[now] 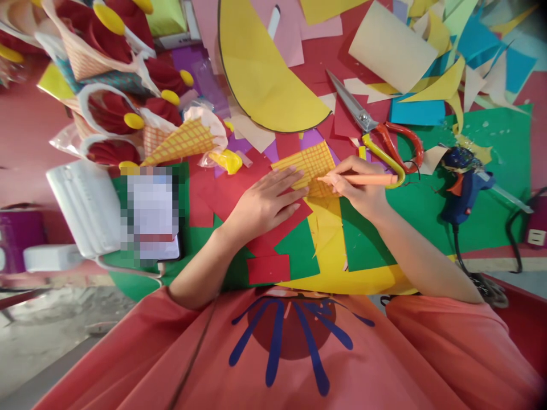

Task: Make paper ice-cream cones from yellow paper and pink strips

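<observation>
My right hand (pixel 363 185) pinches an orange marker (pixel 371 179), its tip on a yellow piece of paper (pixel 316 162) marked with an orange grid. Flat on the lower left of that paper lies my left hand (pixel 267 205), fingers stretched out. Red paper scraps (pixel 231 193) spread beneath the left hand, and a strip of yellow paper (pixel 327 228) runs below the gridded piece. Just beyond my right hand rest scissors (pixel 363 117) with red and yellow handles, blades apart.
A large yellow paper shape (pixel 265 74) lies at the back. Paper cones (pixel 183 139) pile up at left, near a phone (pixel 156 216) and a white power strip (pixel 85 205). At right are a blue glue gun (pixel 464 196), a cardboard tube (pixel 393 45) and paper offcuts (pixel 478 45).
</observation>
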The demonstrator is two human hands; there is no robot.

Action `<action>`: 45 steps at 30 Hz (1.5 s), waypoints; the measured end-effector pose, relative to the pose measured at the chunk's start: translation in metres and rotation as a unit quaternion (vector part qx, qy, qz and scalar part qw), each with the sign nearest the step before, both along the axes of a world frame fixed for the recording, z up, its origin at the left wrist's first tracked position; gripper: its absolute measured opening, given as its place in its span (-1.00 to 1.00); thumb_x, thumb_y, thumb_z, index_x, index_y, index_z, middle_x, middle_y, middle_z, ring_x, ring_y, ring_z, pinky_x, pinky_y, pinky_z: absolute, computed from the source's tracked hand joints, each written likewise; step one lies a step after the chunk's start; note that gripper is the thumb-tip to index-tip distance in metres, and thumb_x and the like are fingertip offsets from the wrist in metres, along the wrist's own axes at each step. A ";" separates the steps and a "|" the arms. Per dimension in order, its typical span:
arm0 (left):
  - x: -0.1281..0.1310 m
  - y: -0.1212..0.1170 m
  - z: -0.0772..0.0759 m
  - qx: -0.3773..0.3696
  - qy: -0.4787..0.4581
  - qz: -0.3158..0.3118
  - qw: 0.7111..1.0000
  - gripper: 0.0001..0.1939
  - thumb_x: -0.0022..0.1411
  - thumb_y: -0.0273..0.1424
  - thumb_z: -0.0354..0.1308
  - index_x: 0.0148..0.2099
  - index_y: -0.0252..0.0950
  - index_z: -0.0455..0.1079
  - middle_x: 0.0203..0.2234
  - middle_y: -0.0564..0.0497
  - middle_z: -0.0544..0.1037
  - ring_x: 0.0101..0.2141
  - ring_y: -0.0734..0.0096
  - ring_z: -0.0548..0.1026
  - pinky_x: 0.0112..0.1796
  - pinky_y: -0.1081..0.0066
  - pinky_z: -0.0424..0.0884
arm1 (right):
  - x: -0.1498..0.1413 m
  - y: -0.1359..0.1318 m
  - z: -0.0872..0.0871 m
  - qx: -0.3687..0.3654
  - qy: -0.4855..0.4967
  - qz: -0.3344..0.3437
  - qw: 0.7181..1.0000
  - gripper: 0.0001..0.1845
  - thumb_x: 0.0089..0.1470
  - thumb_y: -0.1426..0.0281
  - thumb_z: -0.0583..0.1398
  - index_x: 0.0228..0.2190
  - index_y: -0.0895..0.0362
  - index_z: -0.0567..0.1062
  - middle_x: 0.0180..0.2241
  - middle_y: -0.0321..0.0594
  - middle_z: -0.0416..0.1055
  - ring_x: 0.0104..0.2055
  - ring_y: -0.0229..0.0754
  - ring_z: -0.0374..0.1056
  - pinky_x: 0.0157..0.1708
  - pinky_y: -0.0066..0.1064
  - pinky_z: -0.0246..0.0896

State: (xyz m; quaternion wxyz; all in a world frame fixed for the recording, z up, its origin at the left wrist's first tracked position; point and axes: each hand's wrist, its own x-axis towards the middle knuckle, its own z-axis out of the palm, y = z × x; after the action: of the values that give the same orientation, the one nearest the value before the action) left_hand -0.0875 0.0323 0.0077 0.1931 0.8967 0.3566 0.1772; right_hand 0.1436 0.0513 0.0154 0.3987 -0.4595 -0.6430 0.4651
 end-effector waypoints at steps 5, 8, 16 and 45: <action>0.000 0.000 0.001 -0.018 -0.001 0.000 1.000 -0.66 0.38 -0.35 -0.02 0.11 -0.31 0.40 0.12 -0.20 0.42 0.15 0.13 0.37 0.12 0.04 0.37 | -0.002 0.003 0.000 -0.003 -0.030 0.026 0.999 -0.80 0.09 0.35 0.22 -0.53 0.15 0.46 -0.52 -0.31 0.47 -0.47 -0.34 0.38 -0.48 -0.49 0.25; 0.000 -0.001 0.001 -0.021 0.000 0.001 1.000 -0.66 0.38 -0.34 -0.03 0.10 -0.31 0.40 0.12 -0.20 0.42 0.15 0.12 0.37 0.11 0.04 0.37 | -0.002 0.003 0.001 -0.002 -0.039 0.027 0.999 -0.82 0.09 0.37 0.22 -0.51 0.16 0.48 -0.50 -0.29 0.50 -0.45 -0.34 0.39 -0.47 -0.50 0.23; 0.000 -0.001 0.001 -0.021 -0.002 0.002 1.000 -0.66 0.38 -0.34 -0.02 0.11 -0.31 0.40 0.11 -0.20 0.42 0.15 0.12 0.37 0.11 0.05 0.38 | -0.002 0.004 -0.001 0.010 -0.045 0.037 0.998 -0.76 0.06 0.27 0.25 -0.54 0.15 0.45 -0.53 -0.29 0.50 -0.49 -0.33 0.36 -0.53 -0.49 0.15; 0.001 -0.001 0.001 -0.026 -0.004 0.008 1.000 -0.67 0.38 -0.33 -0.02 0.10 -0.28 0.41 0.13 -0.17 0.41 0.15 0.13 0.37 0.11 0.05 0.38 | -0.002 0.005 0.000 -0.008 -0.075 0.057 0.995 -0.62 0.02 0.21 0.25 -0.67 0.12 0.30 -0.68 -0.37 0.28 -0.60 -0.36 0.14 -0.60 -0.46 -0.03</action>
State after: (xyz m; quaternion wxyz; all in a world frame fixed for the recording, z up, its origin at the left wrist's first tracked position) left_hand -0.0868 0.0317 0.0084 0.2162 0.8878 0.3677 0.1730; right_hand 0.1418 0.0567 0.0158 0.3181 -0.4589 -0.6926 0.4567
